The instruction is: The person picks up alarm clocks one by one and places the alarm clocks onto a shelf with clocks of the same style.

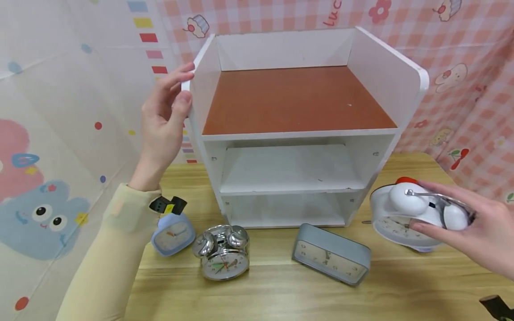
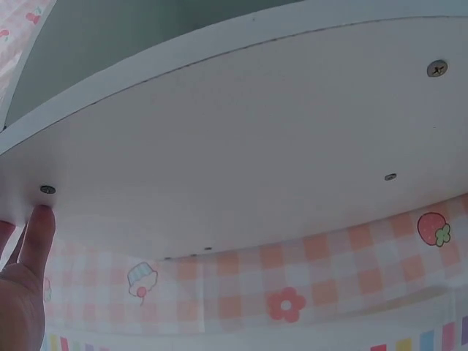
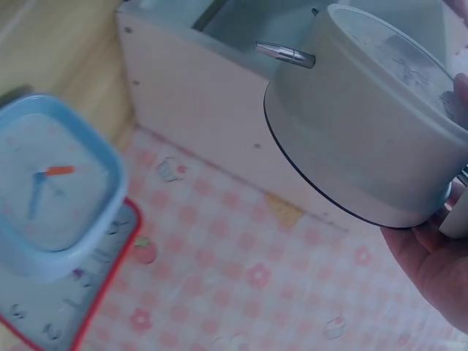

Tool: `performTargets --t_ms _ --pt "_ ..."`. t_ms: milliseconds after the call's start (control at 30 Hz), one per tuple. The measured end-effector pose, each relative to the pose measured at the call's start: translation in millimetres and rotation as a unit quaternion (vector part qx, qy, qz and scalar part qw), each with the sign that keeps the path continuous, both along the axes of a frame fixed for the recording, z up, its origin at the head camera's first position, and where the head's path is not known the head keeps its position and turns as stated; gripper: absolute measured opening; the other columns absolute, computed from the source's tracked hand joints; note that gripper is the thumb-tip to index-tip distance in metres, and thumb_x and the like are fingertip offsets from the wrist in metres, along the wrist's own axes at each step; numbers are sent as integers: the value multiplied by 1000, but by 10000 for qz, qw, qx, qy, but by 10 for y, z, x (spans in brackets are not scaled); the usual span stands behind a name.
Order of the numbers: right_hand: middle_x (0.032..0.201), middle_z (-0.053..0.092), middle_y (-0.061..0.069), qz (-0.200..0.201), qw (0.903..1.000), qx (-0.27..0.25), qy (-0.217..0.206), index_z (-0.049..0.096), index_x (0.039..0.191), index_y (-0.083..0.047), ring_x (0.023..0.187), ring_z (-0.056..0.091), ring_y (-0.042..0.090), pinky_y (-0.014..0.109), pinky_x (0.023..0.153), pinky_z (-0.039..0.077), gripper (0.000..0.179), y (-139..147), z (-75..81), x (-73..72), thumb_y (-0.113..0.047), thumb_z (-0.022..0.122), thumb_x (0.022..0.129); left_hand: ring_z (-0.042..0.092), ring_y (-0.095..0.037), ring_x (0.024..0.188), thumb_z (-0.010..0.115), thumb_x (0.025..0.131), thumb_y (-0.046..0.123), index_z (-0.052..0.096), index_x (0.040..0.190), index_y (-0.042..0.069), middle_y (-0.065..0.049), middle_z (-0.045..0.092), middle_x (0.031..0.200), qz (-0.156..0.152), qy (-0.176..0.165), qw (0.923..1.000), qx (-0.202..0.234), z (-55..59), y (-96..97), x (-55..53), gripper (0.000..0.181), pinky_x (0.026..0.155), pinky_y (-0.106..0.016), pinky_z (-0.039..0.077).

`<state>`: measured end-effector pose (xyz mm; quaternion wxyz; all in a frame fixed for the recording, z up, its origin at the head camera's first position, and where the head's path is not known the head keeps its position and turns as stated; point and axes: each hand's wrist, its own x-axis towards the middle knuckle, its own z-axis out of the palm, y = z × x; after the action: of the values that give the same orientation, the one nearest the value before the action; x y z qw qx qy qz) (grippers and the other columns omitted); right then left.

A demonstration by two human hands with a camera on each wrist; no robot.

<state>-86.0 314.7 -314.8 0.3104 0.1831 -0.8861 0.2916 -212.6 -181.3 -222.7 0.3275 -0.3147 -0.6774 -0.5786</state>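
Observation:
My left hand point(image 1: 163, 120) rests its fingers and thumb against the front edge of the left side panel of a white shelf unit point(image 1: 299, 133). In the left wrist view, straight fingers point(image 2: 38, 245) touch the panel's outer face. On the right, my right hand point(image 1: 479, 223) grips a white twin-bell alarm clock point(image 1: 395, 223) around its bells, with the thumb over its face. This clock is held tilted beside the unit. The right wrist view shows its round body point(image 3: 365, 124) and a metal leg point(image 3: 285, 55); part of the hand is out of frame.
Before the unit on the wooden table point(image 1: 265, 298) stand a light-blue clock point(image 1: 173, 236), a silver twin-bell alarm clock point(image 1: 225, 256) and a grey rectangular clock point(image 1: 331, 255). The right wrist view has a blue clock point(image 3: 102, 175) and a red-rimmed clock point(image 3: 91, 278). Patterned cloth point(image 1: 462, 40) hangs behind.

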Motion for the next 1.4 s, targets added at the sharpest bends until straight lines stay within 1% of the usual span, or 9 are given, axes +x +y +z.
performTargets --t_ms 300,567,767,833,967,1067,1200,1300,1400 --pt "121 62 -45 405 9991 99 -86 75 129 -9 91 58 -28 -1 68 46 88 -200 199 -34 5 100 46 40 -11 69 64 105 26 63 136 2 -7 62 150 -68 -46 9998 170 -4 -8 -28 38 66 -20 38" --pt "129 60 -42 720 9963 444 132 74 132 -11 97 58 -24 -4 79 44 93 -361 371 -81 0 101 44 41 -10 69 63 105 26 63 135 5 -7 62 151 -70 -43 9999 139 -9 -2 -26 37 65 -21 38" --pt "129 65 -33 1145 9928 294 209 72 132 -7 100 62 -17 -2 81 46 91 -512 482 -137 2 101 47 44 -11 73 62 106 27 62 137 4 -7 61 152 20 -34 10000 47 -8 -5 -20 39 66 -22 40" --pt "129 65 -33 1245 9917 270 187 72 133 -6 102 63 -16 -2 82 46 91 -567 536 -148 4 100 47 44 -11 75 62 106 27 62 137 4 -7 61 153 73 -26 10000 -8 -10 -5 -16 39 67 -22 40" --pt "129 68 -29 1544 9877 85 244 72 132 -3 106 66 -13 -1 84 47 89 -673 653 -181 4 100 47 44 -11 73 61 106 24 62 137 4 -8 61 153 31 -82 9999 81 -12 -6 -13 37 67 -21 40" --pt "126 70 -26 1657 9859 23 246 72 132 -4 105 68 -11 0 85 49 89 -747 749 -201 5 99 48 44 -11 74 60 106 22 62 137 4 -8 60 153 20 -90 9999 105 -10 -9 -12 36 68 -21 40" --pt "129 74 -14 1666 9859 96 141 71 136 -7 108 69 -6 3 87 51 92 -825 871 -239 8 99 49 43 -11 74 59 106 21 62 136 5 -7 61 152 42 -62 10000 64 -4 -6 -13 35 67 -20 39" --pt "130 77 1 1785 9838 97 127 70 137 -9 110 70 0 6 90 52 91 -861 938 -310 4 101 52 48 -11 78 58 106 21 62 137 4 -7 61 153 58 -50 10000 38 1 -5 -14 35 67 -21 40" --pt "127 78 6 1827 9830 150 136 69 138 -13 108 70 1 7 89 52 90 -907 1029 -378 -2 102 55 52 -13 84 58 106 20 61 137 4 -8 60 153 64 -62 10000 33 -2 -7 -17 36 68 -21 42"
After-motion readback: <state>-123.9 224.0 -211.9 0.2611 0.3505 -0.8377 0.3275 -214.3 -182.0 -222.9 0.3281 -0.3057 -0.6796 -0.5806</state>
